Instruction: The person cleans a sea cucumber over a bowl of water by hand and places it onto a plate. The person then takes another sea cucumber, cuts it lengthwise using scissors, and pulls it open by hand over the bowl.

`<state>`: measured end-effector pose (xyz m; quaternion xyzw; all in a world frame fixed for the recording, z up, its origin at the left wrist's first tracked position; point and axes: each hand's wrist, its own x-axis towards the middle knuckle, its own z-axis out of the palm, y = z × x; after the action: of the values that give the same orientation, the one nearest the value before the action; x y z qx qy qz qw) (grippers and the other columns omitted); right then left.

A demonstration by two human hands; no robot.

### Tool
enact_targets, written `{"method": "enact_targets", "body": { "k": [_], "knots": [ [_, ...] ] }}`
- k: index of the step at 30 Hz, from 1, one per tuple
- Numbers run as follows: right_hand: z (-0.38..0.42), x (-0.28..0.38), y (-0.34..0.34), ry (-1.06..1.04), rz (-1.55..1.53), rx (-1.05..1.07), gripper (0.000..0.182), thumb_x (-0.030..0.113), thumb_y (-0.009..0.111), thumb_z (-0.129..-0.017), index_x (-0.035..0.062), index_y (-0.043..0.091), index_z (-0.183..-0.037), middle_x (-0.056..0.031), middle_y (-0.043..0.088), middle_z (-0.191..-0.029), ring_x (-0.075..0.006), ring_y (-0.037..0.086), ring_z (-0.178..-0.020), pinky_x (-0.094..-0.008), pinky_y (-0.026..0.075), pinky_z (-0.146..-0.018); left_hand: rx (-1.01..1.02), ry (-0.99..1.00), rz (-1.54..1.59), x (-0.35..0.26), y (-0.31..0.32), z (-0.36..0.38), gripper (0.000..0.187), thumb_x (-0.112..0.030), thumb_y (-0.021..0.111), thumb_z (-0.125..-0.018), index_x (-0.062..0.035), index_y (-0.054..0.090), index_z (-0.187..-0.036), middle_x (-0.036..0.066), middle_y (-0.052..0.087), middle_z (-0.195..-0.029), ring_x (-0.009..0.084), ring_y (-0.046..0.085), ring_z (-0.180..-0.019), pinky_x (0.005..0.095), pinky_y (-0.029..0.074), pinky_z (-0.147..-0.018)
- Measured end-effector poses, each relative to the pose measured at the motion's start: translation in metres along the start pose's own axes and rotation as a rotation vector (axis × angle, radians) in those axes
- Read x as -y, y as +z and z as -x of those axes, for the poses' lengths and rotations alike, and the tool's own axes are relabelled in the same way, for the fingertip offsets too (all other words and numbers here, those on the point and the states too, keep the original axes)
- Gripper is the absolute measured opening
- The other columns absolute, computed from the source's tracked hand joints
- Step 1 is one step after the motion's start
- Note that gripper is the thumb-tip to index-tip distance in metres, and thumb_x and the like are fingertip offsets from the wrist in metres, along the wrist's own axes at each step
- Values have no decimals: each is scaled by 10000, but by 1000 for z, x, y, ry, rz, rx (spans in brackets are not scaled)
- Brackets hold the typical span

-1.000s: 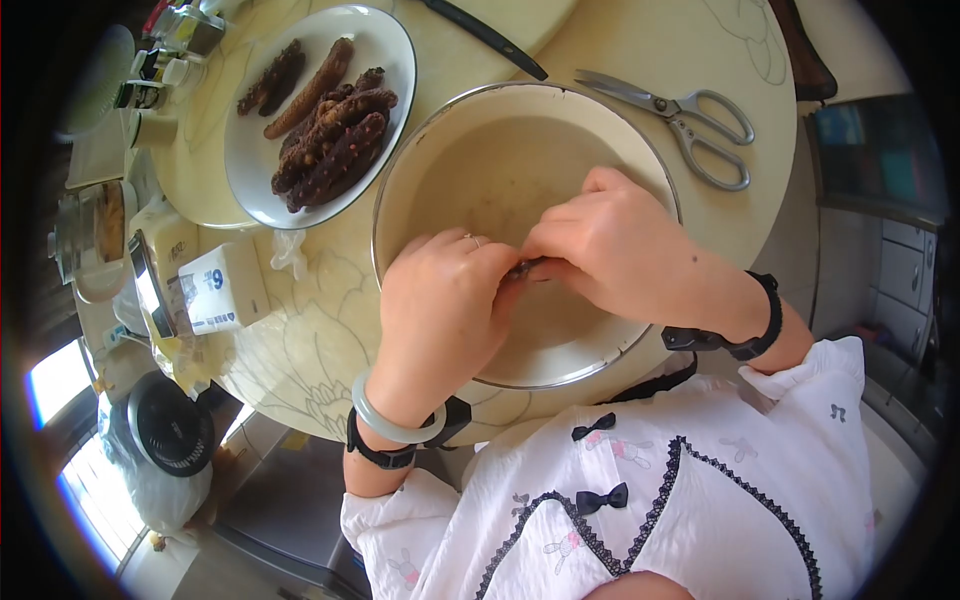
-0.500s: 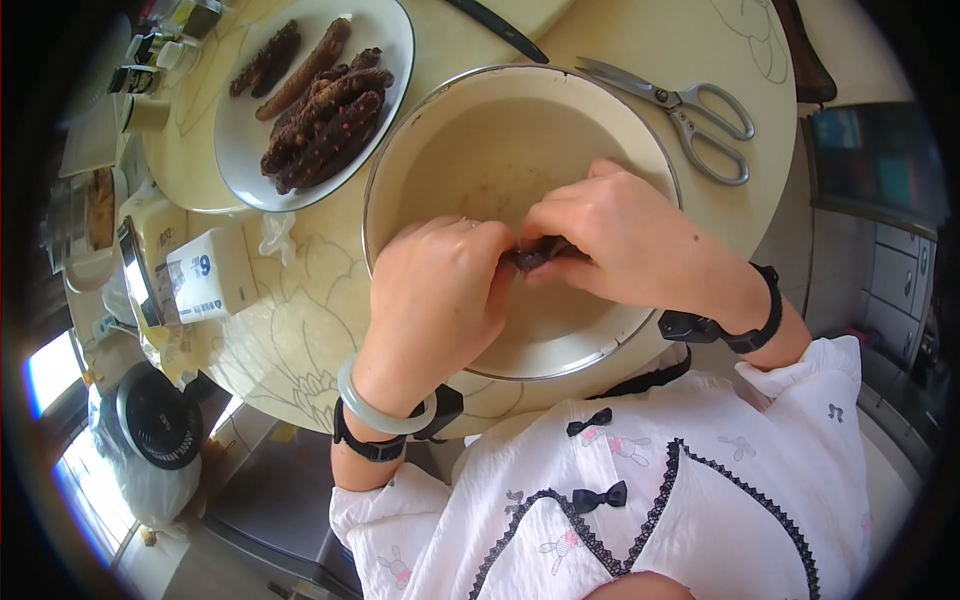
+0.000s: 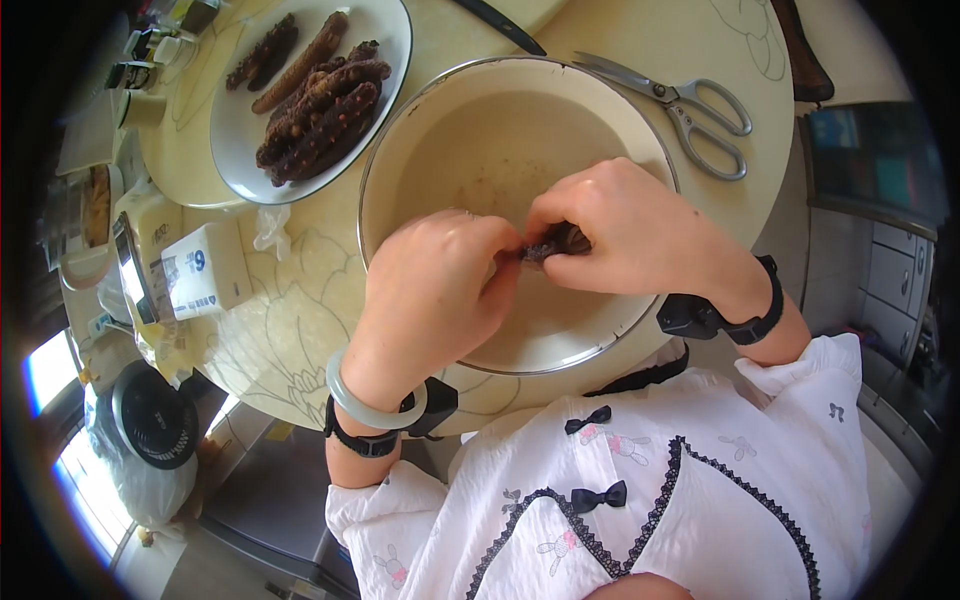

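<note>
Above a cream enamel basin (image 3: 420, 130) of slightly cloudy water, both hands grip one dark, bumpy sea cucumber (image 3: 556, 244). My right hand (image 3: 635, 235) curls around most of it, thumb and fingers closed. My left hand (image 3: 440, 285) pinches its left end, and the fingertips there are partly hidden by the back of the hand. Small brown specks lie in the water beyond the hands. Several more sea cucumbers (image 3: 320, 110) rest on a white oval plate (image 3: 235, 150) at the upper left.
Grey-handled scissors (image 3: 690, 105) lie right of the basin on the patterned round table (image 3: 310, 330). Behind the basin is a black knife handle (image 3: 505, 25). A white tissue pack (image 3: 208, 270), a scrap of clear plastic (image 3: 271, 228) and small jars (image 3: 170, 52) stand or lie to the left.
More of the sea cucumber shows between my hands, its dark body visible inside the right hand's curl. My fingers have shifted slightly; the whole view has moved a little.
</note>
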<state>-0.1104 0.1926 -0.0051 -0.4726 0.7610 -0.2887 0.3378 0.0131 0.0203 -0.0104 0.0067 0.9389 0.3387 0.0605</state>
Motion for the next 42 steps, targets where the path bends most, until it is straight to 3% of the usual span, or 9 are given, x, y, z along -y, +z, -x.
{"method": "enact_targets", "body": {
  "k": [5,12,15,21,26,30,36,38,42],
  "knots": [
    [0,1,0,20,40,-9,249,195,653,-762,-9,731,-882,-180,710,-801,-343,696,-773,-411,564,-738,-121,48,-78,2,8,0,82,-52,693,-772,-66,709,-851,87,672,-773,309,634,-763,406,504,-696],
    [0,1,5,33,190,2,232,178,674,-748,-11,719,-874,-174,696,-798,-341,678,-733,-397,549,-703,-9,113,-309,1,8,0,73,-45,691,-767,-69,703,-835,78,661,-755,319,620,-810,418,500,-770],
    [-1,2,2,39,223,23,223,178,681,-750,-6,719,-870,-165,700,-802,-337,682,-742,-395,547,-704,-172,135,-113,-2,7,-3,83,-45,722,-751,-64,697,-827,77,668,-781,319,616,-835,413,496,-781],
    [1,-1,-1,-1,6,52,214,164,688,-749,-8,719,-874,-167,704,-810,-329,686,-750,-387,548,-709,10,153,58,7,-2,-4,108,-126,750,-754,-78,709,-842,52,676,-807,276,608,-835,387,490,-787],
    [1,1,-7,-3,-68,78,252,190,680,-785,-16,735,-921,-178,720,-815,-334,701,-768,-399,558,-725,8,192,117,9,-2,-4,163,9,727,-726,-33,669,-873,96,678,-845,311,599,-833,395,489,-756],
    [1,0,-6,1,-96,61,256,190,668,-789,-20,733,-919,-185,719,-819,-337,701,-771,-401,559,-726,6,158,146,6,-3,-4,153,31,693,-735,-28,665,-873,100,675,-845,308,597,-837,394,491,-759],
    [-1,-1,0,24,13,35,239,181,671,-775,-1,728,-919,-170,702,-797,-324,686,-729,-387,544,-690,-4,147,76,7,-1,-4,168,-5,710,-753,-28,665,-914,103,675,-871,312,607,-868,394,496,-776],
    [-2,1,3,73,272,85,229,175,677,-769,11,732,-919,-162,700,-795,-331,684,-743,-392,542,-691,-12,143,48,2,-2,-3,218,-54,759,-740,-35,668,-938,99,678,-891,317,611,-863,392,498,-782],
    [0,2,1,62,184,93,228,167,685,-763,12,730,-924,-159,706,-814,-335,685,-763,-393,544,-699,-49,154,39,5,1,-4,155,-160,760,-765,-67,691,-869,59,684,-842,291,625,-858,404,506,-751]
  ]
}}
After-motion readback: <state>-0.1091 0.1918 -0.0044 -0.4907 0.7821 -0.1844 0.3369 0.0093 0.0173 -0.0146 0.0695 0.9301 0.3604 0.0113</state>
